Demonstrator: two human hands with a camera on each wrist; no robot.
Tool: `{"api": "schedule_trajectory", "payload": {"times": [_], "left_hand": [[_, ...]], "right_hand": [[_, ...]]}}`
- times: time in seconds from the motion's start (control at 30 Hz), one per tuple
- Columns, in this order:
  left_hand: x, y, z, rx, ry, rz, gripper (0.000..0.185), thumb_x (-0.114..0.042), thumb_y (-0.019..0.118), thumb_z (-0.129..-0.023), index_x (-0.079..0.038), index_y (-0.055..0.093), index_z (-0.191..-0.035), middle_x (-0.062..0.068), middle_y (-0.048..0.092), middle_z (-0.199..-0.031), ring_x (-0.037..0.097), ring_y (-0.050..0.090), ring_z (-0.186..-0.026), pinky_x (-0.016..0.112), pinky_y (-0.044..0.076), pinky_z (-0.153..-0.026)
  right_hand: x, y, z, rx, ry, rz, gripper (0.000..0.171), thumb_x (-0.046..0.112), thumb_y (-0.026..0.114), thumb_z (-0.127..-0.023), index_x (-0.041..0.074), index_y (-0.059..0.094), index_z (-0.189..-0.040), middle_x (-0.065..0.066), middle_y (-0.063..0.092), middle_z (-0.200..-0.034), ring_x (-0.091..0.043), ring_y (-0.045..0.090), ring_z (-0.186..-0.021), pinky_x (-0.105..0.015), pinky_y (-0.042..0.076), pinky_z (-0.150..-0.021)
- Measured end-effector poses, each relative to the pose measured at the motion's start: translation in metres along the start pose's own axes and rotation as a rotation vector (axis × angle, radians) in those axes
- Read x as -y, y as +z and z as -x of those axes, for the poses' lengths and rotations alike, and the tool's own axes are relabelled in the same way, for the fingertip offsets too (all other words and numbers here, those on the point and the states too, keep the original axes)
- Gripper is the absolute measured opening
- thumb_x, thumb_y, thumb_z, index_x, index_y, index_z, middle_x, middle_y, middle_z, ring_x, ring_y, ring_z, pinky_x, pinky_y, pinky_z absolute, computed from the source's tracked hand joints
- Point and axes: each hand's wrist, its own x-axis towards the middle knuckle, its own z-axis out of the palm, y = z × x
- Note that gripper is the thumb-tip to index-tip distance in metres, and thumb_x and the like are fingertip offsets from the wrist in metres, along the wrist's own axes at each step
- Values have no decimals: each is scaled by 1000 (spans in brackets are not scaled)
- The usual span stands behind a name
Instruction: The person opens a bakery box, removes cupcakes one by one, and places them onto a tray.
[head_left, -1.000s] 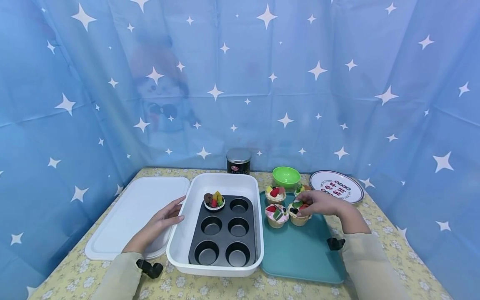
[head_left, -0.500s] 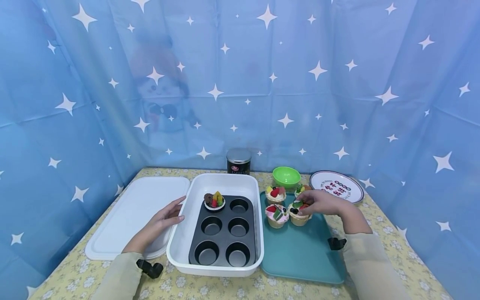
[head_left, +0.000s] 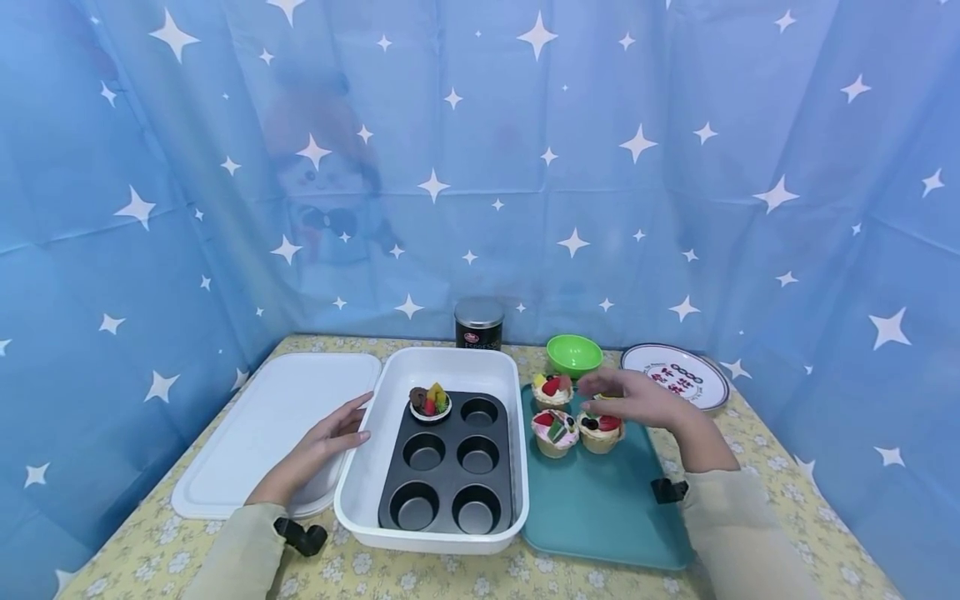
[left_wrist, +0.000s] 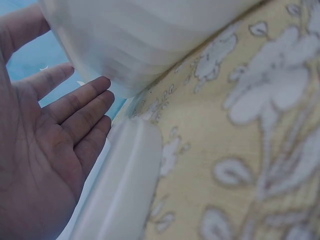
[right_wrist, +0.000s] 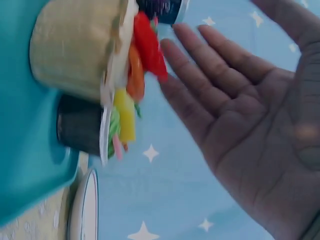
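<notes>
The right hand is letting go of the cupcake it was pinching by the topping a moment ago. It is now hovering just above and a little behind that cupcake, lifted clear of it, and its fingers are spreading out straight with the palm open, where before they were curled down onto the fruit. With the grip gone, the red and dark toppings of the cupcake are showing in full, standing just under the fingertips. The hand is now covering the far cupcake behind it, which was peeking out beside the knuckles earlier.
</notes>
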Motion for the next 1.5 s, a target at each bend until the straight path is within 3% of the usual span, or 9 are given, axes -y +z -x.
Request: {"api": "schedule_trajectory", "payload": {"times": [0.33,0.57,0.73,0.87,1.03,1.23,1.5], "left_hand": [[0,0,0,5,10,6,66,-33,63,-100,-32,32,-158,11,49,-149,34,44,-139,58,32,-113],[1,-1,-1,-9,-6,-8,66,-32,63,-100,-32,32,-158,10,48,-149,34,44,-139,58,32,-114],[1,0,-2,-10,-15,-9,66,-33,63,-100,-34,32,-158,9,49,-149,33,44,-140,58,31,-114],[-1,1,-2,-23,-26,-16,65,-33,63,-99,-34,34,-157,8,50,-149,32,44,-139,58,31,-114],[-1,0,0,-24,-33,-13,66,-33,63,-99,-34,34,-157,9,50,-149,33,44,-139,58,31,-114],[3,-1,-1,0,-15,15,66,-33,63,-100,-34,32,-158,9,47,-151,33,43,-140,57,32,-113],[-1,-2,-1,-3,-19,19,67,-32,64,-99,-33,32,-158,9,48,-150,33,45,-139,56,34,-113]], "right_hand": [[33,30,-26,34,-158,-11,54,39,73,-93,12,59,-137,-12,64,-132,-30,60,-123,-57,46,-102],[51,49,-50,88,-153,-6,62,44,72,-93,8,57,-140,-8,65,-130,-27,59,-124,-55,47,-102],[65,58,-65,143,-169,26,57,44,69,-95,10,57,-139,-10,65,-131,-26,60,-124,-51,48,-101],[74,66,-79,169,-185,32,54,42,68,-96,9,57,-137,-11,65,-130,-27,59,-124,-55,46,-102],[82,85,-99,152,-199,65,54,41,69,-96,7,58,-136,-12,64,-131,-25,60,-123,-54,45,-104],[95,111,-118,89,-187,192,58,40,70,-95,7,56,-140,-7,60,-136,-24,56,-127,-43,47,-104],[113,125,-132,114,-129,219,63,38,71,-94,7,51,-144,-11,56,-141,-26,53,-130,-44,45,-107]]}}
